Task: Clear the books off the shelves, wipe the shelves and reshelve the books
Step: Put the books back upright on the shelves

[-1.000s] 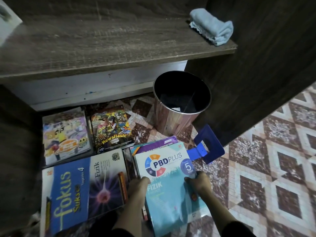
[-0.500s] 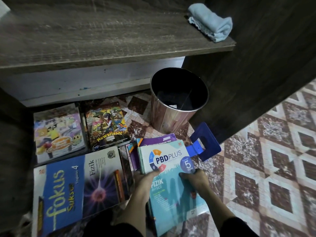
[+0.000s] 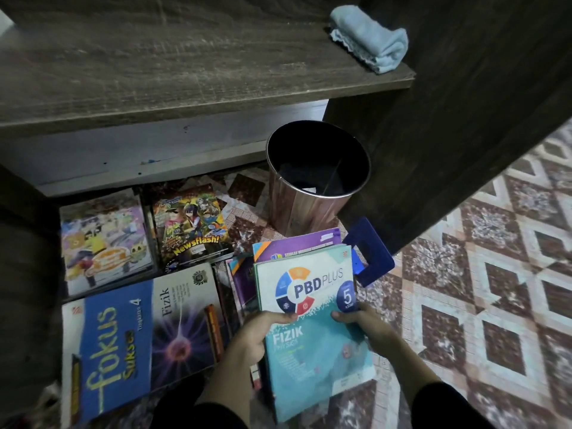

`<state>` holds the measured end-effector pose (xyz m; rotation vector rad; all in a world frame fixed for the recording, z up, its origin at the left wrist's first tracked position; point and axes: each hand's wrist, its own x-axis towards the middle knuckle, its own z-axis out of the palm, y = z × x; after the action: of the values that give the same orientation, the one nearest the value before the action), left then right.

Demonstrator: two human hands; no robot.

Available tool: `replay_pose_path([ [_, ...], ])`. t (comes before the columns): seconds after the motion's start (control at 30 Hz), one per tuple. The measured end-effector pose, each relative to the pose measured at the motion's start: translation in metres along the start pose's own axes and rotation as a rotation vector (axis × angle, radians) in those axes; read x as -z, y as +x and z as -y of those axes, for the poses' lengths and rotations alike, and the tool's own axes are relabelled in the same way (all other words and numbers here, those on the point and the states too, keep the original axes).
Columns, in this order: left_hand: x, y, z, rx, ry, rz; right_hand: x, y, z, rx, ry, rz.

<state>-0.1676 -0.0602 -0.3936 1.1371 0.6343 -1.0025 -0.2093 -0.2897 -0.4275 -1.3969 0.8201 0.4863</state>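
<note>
Head view. Change since half a second ago: the teal workbook, a thin paperback with a white upper cover printed "PBD PLUS" and "FIZIK", has come up off the stack with its far end raised. The left hand has gone from resting beside its edge to clasping it.

Left hand: fingers go under the left edge, and the thumb lies across the cover just below the round logo. It is holding the teal workbook.

Right hand: thumb is on the cover by the blue "5" disc, fingers behind the right edge. It also holds the teal workbook. Both wrists end in dark sleeves.

Workbook position: tilted above the floor stack, far end over a purple paperback. Whether the two touch cannot be told.

A flat blue plastic piece with a rectangular cut-out lies just right of the purple paperback on the brown-and-white patterned tile floor.

A shiny cylindrical metal bin stands upright behind the stack.

Left of the stack lies a large blue-and-white "fokus" physics book. Beyond it, a "Newsflash!" comic and a pastel cartoon comic sit side by side.

Above them is the grey-brown wooden shelf, with a rolled light blue cloth at its right end.
</note>
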Motion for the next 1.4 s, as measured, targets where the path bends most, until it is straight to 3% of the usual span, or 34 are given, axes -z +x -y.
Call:
replay_pose_path([
  [0.07,0.001,0.004,0.002,-0.024,0.019,0.039,0.004,-0.005,0.0,-0.002,0.069,0.067],
  [0.33,-0.006,-0.031,-0.016,-0.099,0.083,0.083,0.001,-0.043,0.012,0.135,0.227,0.076],
  [0.57,-0.02,-0.086,-0.064,-0.233,0.036,0.119,-0.014,-0.097,0.077,0.416,0.183,-0.051],
  [0.7,-0.03,-0.129,-0.112,-0.421,-0.009,0.103,-0.031,-0.134,0.139,0.591,0.14,-0.093],
  [0.83,-0.027,-0.183,-0.155,-0.653,-0.074,0.079,-0.051,-0.171,0.2,0.739,0.04,-0.012],
  [1.07,0.012,-0.266,-0.208,-0.918,-0.244,-0.08,-0.105,-0.224,0.266,0.89,-0.12,0.39],
  [1.2,0.03,-0.293,-0.237,-0.984,-0.165,-0.238,-0.142,-0.227,0.284,0.886,-0.031,0.402],
  [1.4,0.063,-0.299,-0.268,-0.809,0.034,-0.286,-0.18,-0.215,0.298,0.708,0.082,0.43],
])
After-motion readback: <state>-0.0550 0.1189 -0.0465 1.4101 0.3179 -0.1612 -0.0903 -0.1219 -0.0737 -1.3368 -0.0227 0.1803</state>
